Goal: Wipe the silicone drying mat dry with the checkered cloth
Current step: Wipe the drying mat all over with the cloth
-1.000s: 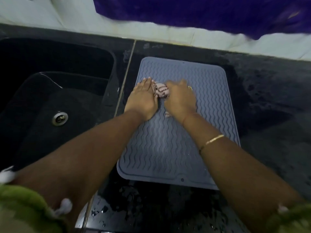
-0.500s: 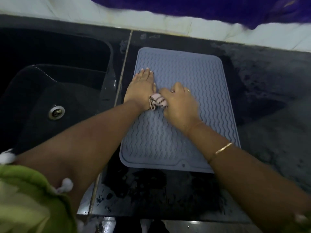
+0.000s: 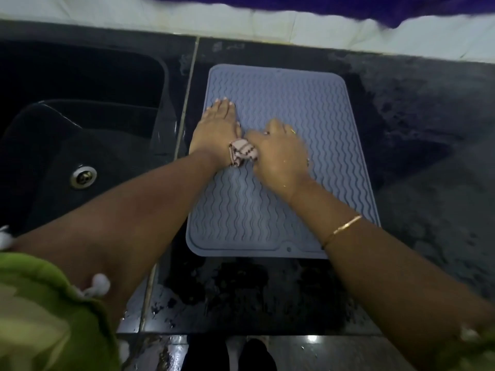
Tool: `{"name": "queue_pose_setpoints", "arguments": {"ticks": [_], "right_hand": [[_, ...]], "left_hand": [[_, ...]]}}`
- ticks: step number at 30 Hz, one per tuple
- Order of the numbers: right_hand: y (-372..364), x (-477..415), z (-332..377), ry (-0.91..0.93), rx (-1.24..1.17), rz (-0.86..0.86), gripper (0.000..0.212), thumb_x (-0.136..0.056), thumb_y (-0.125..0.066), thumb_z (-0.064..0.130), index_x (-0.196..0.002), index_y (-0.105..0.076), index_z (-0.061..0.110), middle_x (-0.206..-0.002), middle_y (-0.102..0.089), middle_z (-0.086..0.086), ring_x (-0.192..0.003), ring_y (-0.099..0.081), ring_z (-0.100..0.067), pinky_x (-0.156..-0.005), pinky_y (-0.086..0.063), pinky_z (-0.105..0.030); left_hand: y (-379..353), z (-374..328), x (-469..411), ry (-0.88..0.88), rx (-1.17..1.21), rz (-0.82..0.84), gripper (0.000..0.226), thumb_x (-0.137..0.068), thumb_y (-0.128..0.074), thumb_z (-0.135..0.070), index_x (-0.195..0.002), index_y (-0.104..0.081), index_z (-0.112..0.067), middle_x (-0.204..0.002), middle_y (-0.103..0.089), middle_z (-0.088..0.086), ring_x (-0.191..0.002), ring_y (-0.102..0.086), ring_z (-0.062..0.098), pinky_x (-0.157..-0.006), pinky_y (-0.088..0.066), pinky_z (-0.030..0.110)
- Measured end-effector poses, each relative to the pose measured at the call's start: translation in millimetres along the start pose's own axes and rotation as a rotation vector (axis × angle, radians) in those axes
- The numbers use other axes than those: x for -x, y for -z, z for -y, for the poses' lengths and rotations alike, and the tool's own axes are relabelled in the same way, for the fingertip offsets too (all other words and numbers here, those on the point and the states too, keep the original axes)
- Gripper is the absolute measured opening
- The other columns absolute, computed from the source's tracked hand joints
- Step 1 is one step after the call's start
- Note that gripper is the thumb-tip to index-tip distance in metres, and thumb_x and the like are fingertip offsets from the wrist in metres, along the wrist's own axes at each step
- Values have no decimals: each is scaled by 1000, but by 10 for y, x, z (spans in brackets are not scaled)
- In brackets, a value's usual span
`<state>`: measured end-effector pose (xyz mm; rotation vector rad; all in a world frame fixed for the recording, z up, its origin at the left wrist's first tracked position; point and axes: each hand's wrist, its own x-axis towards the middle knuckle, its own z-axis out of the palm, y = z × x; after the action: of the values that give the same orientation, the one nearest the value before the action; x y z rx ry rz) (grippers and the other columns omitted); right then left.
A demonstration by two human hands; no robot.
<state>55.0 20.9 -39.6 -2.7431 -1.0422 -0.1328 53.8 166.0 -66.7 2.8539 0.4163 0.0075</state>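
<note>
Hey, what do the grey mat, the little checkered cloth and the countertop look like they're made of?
Mat: likely silicone or soft rubber, matte grey, with moulded wavy ridges and a raised rim. Cloth: woven fabric, probably cotton; it bunches softly. Countertop: apparently polished dark stone, speckled, glossy where wet.

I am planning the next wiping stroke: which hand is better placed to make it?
Right. The right hand grips the bunched checkered cloth on the silicone drying mat; the left hand lies flat near the mat's left edge, probably steadying it.
</note>
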Motion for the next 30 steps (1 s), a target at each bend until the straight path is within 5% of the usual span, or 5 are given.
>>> {"name": "queue_pose_setpoints", "arguments": {"ticks": [8,13,17,20,30], "right_hand": [[134,1271,287,139,-111,3,45,-47,-79,16,-90,-70,21,-84,-59,-6,-67,-56,-27,-55,-38,-29],[8,326,-36,21,8,-92,34,-61,-79,12,-93,-66,12,-83,-55,-18,-72,-55,-35,-51,-34,-31],[-67,-143,-20,-75,39,-29,37,-81,-60,14,-118,-56,18,-116,-49,-18,-104,-48,-38,-80,-42,-43],[-79,316,69,-44,9,-96,30,-70,-65,10,-100,-64,13,-96,-56,-16,-86,-55,-35,-67,-42,-39],[241,-6,-426,-174,-549,-147,35,-68,-64,27,-102,-68,19,-99,-61,-12,-91,-51,-24,-75,-50,-37]], "left_hand": [[3,1,53,-8,1,-33,53,-100,-22,-23,-147,-14,0,-157,-13,14,-146,-8,25,-119,-2,33],[-5,7,23,-10,-1,-18,53,-100,-24,-23,-147,-14,0,-157,-12,14,-146,-7,24,-119,-3,32],[2,5,26,-13,-7,-11,53,-101,-23,-24,-148,-12,-2,-158,-10,14,-146,-5,24,-119,-2,32],[11,-5,32,-7,10,-37,53,-100,-24,-22,-147,-14,-1,-157,-13,15,-146,-9,25,-119,-4,33],[23,-57,-34,26,56,-90,49,-90,-44,-33,-134,-44,-13,-146,-40,7,-134,-27,32,-112,-24,41]]}}
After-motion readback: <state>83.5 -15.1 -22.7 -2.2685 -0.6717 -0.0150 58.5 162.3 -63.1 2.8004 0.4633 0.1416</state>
